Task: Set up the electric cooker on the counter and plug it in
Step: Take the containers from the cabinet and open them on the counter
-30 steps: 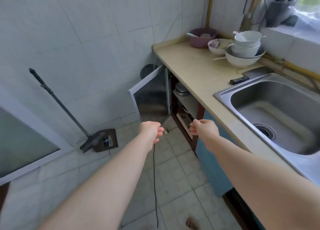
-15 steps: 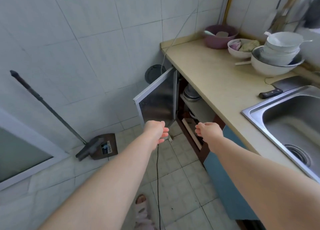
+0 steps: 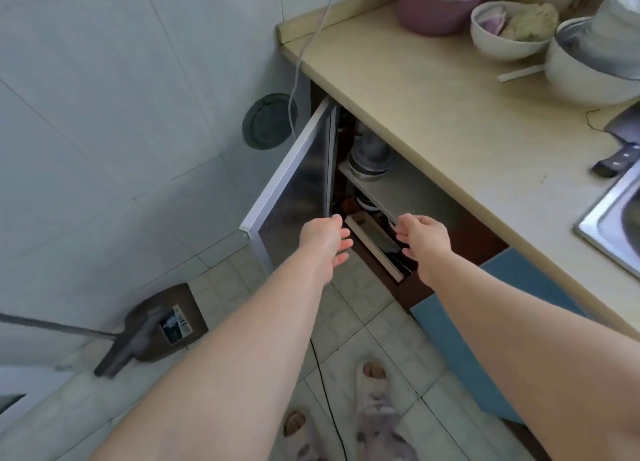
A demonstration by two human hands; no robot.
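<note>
Left hand (image 3: 325,240) and right hand (image 3: 424,240), fingers apart and holding nothing, reach toward the open cabinet (image 3: 408,192). Next, I think, they must find the cooker inside and grip it.

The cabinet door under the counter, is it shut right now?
No, the cabinet door stands swung open, and the stacked bowls on the shelf inside are in plain view.

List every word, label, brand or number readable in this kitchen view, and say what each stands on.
No text here can be read.
Sticker on the brown dustpan: a small picture and dark marks on a white strip, too blurred to read.
Nothing else in view shows any lettering.
</note>
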